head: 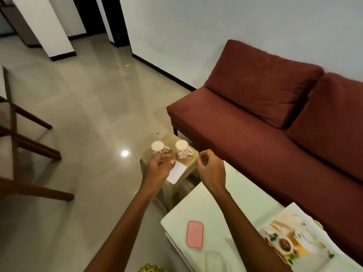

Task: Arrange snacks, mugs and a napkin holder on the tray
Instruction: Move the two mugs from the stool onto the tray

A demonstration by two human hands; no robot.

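Note:
Two white mugs with red flower patterns stand on a small beige stool (188, 162): the left mug (157, 148) and the right mug (181, 149). A white napkin (176, 172) lies flat on the stool in front of them. My left hand (160, 167) hovers just before the left mug, fingers curled and apart, holding nothing. My right hand (210, 169) hangs to the right of the right mug, fingers loosely bent, empty. A tray (290, 238) printed with a food picture lies on the white table at the lower right.
A pink phone (194, 234) lies on the white table (222, 209). A dark red sofa (275, 118) stands along the wall on the right. Wooden chair legs (29, 146) are at the left. A yellow patterned object (152, 268) shows at the bottom edge.

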